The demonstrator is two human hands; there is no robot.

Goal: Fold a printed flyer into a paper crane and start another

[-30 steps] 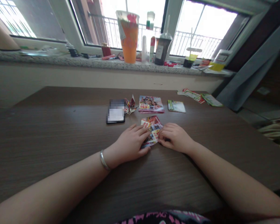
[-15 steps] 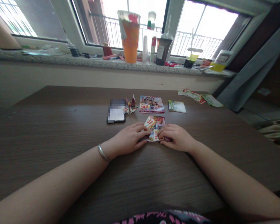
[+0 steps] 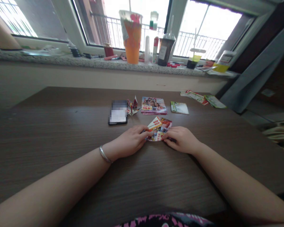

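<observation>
A colourful printed paper flyer (image 3: 159, 127), partly folded, lies on the table between my hands. Its upper left shows a pale flap with an orange edge. My left hand (image 3: 133, 138), with a silver bangle at the wrist, pinches the flyer's left side. On the right edge, the fingers of my right hand (image 3: 180, 138) are closed on the paper. Just beyond lies a stack of similar flyers (image 3: 154, 105). A folded paper figure (image 3: 132, 107) stands to the left of that stack, beside a phone (image 3: 118, 112) whose screen is blurred.
Right of the stack is a small pile of green-and-white papers (image 3: 179, 107). More paper strips (image 3: 196, 97) lie at the table's far right. On the windowsill (image 3: 97, 63) stand a tall orange cup (image 3: 133, 37), a dark cup (image 3: 166, 49), bottles and small items.
The flyer has turned slightly and shifted to the right between my hands, showing more of its flap. My right hand has moved a little to the right.
</observation>
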